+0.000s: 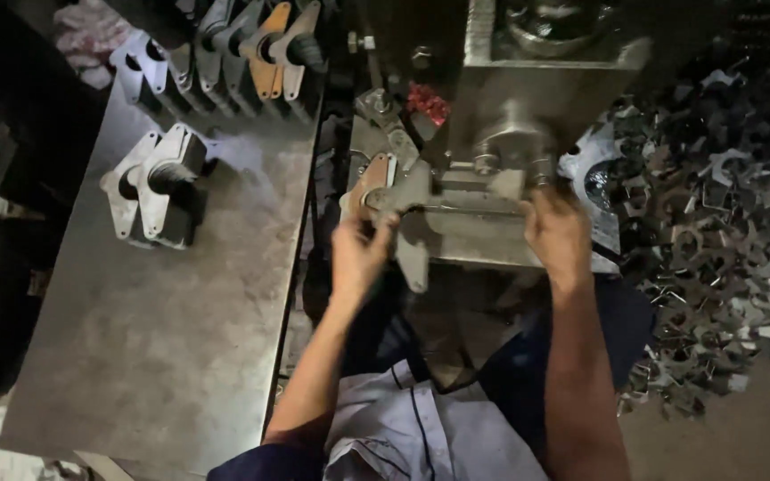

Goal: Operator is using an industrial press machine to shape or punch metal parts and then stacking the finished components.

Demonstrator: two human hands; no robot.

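The flat metal plate (pixel 400 198) lies on the press bed (pixel 474 233), gripped in my left hand (pixel 358 254) fingers, my right hand (pixel 556 233) clenched at the bed's edge; stacked finished plates (pixel 155 183) crowd the desk (pixel 171 338), scrap pieces (pixel 715 232) rightward.

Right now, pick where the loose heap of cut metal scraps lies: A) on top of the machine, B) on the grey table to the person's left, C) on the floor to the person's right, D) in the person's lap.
C: the heap of metal scraps spreads over the floor right of the right hand, while the grey table holds only finished flanged parts.
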